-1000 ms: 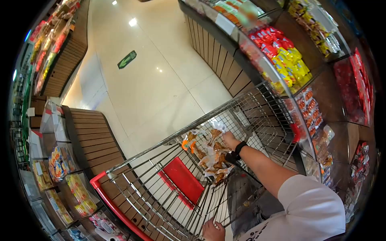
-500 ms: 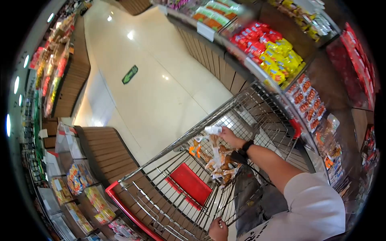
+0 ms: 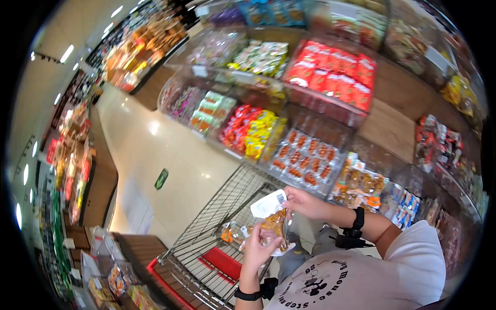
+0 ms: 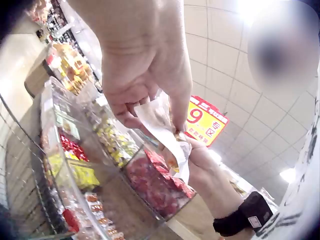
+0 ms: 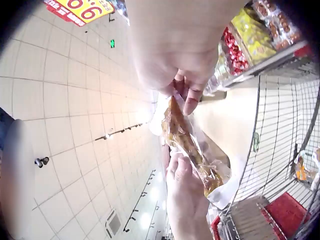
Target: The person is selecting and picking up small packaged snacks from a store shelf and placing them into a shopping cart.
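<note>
A clear plastic pack of brown meat, drumstick-like in outline, is held in front of the shirt above the cart. My right hand pinches its upper end beside a white label. Lower down, my left hand grips the other end between thumb and fingers. The right wrist view shows the brown meat through the wrapper, stretched between both hands. In the left wrist view the white wrapper side faces the camera and mostly hides the meat.
The wire shopping cart stands below, with a red seat panel and more packs inside. Bins of red packets, yellow packets and sealed snacks line the right side. A pale floor aisle runs ahead.
My right hand has come up out of the cart with one pack, and my left hand has left the cart side and taken hold of it too. The head view has swung up towards the shelves.
</note>
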A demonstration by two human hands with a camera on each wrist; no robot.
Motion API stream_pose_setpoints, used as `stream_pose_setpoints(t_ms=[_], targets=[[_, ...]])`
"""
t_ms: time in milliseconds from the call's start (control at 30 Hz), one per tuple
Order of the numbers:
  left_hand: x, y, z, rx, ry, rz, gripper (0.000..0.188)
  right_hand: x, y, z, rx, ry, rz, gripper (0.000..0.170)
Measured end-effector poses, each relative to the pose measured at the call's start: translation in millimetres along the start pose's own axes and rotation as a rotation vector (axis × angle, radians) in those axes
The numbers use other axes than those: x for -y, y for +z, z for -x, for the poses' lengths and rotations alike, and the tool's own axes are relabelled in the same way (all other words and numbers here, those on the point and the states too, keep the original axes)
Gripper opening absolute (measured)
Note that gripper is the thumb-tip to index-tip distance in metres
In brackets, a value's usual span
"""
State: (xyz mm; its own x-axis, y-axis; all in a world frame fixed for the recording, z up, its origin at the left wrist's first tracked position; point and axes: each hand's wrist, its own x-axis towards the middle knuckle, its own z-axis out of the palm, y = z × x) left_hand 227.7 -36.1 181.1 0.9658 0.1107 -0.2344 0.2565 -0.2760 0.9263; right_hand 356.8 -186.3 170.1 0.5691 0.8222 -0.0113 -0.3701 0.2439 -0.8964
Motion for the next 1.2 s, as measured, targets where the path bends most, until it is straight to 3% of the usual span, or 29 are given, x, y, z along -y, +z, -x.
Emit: stream_pose_setpoints(t_ms=[67,167,200,267,367,400,500,533,600,700,767,833,900,967,1033,1100,1167,1200], targets=[[-12,32,-10,0.055,0.036,0.254,0.032,8,-25,32,-0.017,-0.018,-0.074,0.015],[-20,86,-24,0.160,0.011,0.568,0.023,12,-42,73,-0.406,-0.021,-0.318,0.026],[-5,105,-36,0.212,-0.003,0.642,0.021,-10,-66,90,-0.284,0.037,-0.164,0.037],[-1,145,-43,0.237,-0.043,0.739,0.012,-34,-78,125,-0.210,0.177,-0.369,0.037],[18,189,-41,0.242,-0.012,0.304,0.011,-68,-104,177,-0.235,0.281,-0.434,0.036],[19,198,-43,0.188,0.288,-0.093,0.009,-80,-115,193,-0.216,0.295,-0.424,0.035],[54,234,-53,0.188,0.417,-0.066,0.013,-63,-121,224,-0.226,0.400,-0.277,0.032],[61,244,-53,0.311,0.135,0.235,0.018,-72,-129,230,-0.176,0.409,-0.232,0.032],[66,255,-56,0.379,0.031,0.350,0.022,-77,-134,239,-0.160,0.390,-0.119,0.034],[58,264,-53,0.513,-0.243,0.503,0.025,-78,-140,239,-0.137,0.066,0.017,0.038],[42,268,-47,0.523,-0.358,0.478,0.029,-64,-141,235,-0.139,0.113,-0.118,0.044],[42,269,-46,0.452,-0.271,0.449,0.038,-54,-145,234,-0.161,0.192,-0.123,0.043],[28,263,-49,0.319,-0.247,0.508,0.042,-36,-156,233,-0.364,0.332,-0.025,0.033],[29,245,-52,0.268,-0.225,0.489,0.045,-89,-197,223,-0.524,0.073,0.066,0.040],[54,227,-48,0.186,-0.260,0.511,0.044,-118,-234,219,-0.661,-0.009,0.590,0.038],[69,208,-39,0.128,-0.326,0.518,0.043,-119,-242,215,-0.667,0.050,0.895,0.036],[87,192,-23,0.066,-0.368,0.511,0.043,-111,-234,210,-0.562,0.261,0.965,0.033],[98,185,-14,0.034,-0.377,0.501,0.042,-157,-248,205,-0.626,0.003,0.874,0.026]])
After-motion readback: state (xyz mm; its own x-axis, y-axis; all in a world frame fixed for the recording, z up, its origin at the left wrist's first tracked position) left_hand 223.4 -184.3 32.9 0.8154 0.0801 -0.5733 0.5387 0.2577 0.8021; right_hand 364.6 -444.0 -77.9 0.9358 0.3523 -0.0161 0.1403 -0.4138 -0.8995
